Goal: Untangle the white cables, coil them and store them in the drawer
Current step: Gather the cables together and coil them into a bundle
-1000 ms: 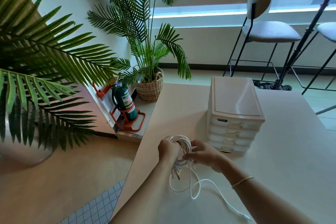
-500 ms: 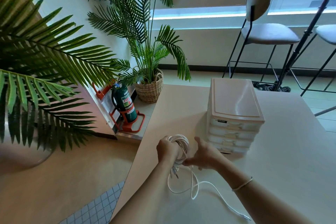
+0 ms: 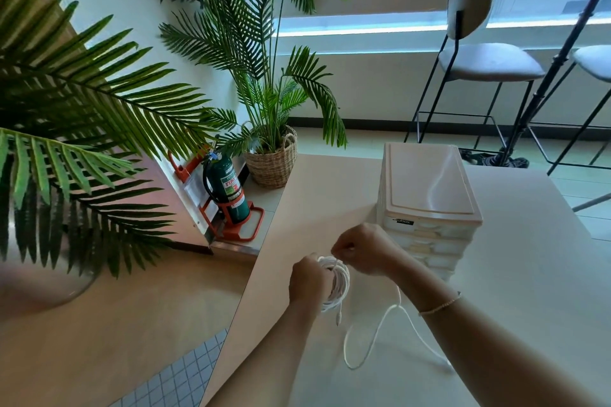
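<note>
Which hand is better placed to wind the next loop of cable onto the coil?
Probably the right hand: it already pinches the loose cable above the coil, which the left hand grips.

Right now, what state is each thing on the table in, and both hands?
white cable: mostly coiled, its loose tail trailing on the table
left hand: grips the coil
right hand: pinches a strand above the coil
drawer unit: upright, all visible drawers closed

Drawer unit (image 3: 429, 205) on beige table (image 3: 330, 195)
</note>
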A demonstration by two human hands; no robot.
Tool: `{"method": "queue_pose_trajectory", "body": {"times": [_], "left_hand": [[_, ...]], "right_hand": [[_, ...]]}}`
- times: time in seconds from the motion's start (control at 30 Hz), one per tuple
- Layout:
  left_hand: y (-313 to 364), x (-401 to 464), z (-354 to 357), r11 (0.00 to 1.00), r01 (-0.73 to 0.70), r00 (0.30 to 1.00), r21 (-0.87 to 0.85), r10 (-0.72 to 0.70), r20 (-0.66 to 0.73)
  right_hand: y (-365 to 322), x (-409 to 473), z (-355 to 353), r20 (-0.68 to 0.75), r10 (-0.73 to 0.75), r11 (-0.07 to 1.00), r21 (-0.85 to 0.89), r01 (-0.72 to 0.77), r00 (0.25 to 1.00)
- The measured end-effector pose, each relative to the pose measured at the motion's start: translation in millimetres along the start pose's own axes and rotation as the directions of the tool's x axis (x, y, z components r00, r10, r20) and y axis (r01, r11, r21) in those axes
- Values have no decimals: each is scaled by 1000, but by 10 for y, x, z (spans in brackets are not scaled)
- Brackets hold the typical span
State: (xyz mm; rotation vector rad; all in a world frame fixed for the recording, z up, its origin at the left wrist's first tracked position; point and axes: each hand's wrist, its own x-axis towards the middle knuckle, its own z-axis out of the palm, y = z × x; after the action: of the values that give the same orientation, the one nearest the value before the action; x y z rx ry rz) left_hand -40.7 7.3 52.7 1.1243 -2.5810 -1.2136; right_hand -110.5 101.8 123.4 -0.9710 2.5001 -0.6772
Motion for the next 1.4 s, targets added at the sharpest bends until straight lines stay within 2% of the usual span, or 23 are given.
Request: {"method": "queue_pose_trajectory", "body": {"times": [0.13, 0.23, 0.33, 0.53, 0.67, 0.77, 0.87, 1.0, 1.13, 1.23, 1.3, 1.4], "left_hand": [[37, 29, -49, 995, -65, 998, 82, 66, -16], [83, 8, -92, 966, -157, 988, 207, 154, 33], [111, 10, -108, 938, -268, 961, 220, 245, 124], [162, -16, -124, 959, -284, 931, 10, 274, 242], [175, -5, -106, 950, -289, 934, -116, 306, 184], [208, -5, -82, 949, -200, 955, -243, 244, 170], [253, -19, -59, 915, -69, 970, -397, 154, 186], [278, -16, -43, 904, -86, 970, -418, 172, 172], [303, -19, -59, 902, -133, 963, -410, 216, 163], [325, 0, -74, 927, -124, 968, -355, 191, 161], [318, 22, -88, 949, -110, 980, -295, 153, 129], [259, 59, -123, 971, -56, 996, -233, 71, 57]], "right_hand": [[-25, 33, -87, -30, -70, 991, 116, 73, 997], [34, 77, -101, -83, -9, 975, 220, 27, 997], [121, 115, -51, -156, 75, 951, 309, -23, 985], [320, 118, 60, -162, 163, 874, 481, -67, 973], [383, 118, 100, -106, 248, 767, 629, -128, 963], [405, 75, 149, 0, 308, 705, 671, -229, 951], [454, 42, 187, 118, 327, 599, 741, -302, 938], [518, -6, 201, 208, 298, 594, 723, -352, 932], [554, -53, 268, 258, 296, 523, 762, -382, 920], [567, -65, 270, 234, 302, 579, 726, -373, 924], [594, -38, 243, 158, 355, 640, 677, -363, 921], [621, -10, 226, -122, 389, 820, 498, -283, 913]]}}
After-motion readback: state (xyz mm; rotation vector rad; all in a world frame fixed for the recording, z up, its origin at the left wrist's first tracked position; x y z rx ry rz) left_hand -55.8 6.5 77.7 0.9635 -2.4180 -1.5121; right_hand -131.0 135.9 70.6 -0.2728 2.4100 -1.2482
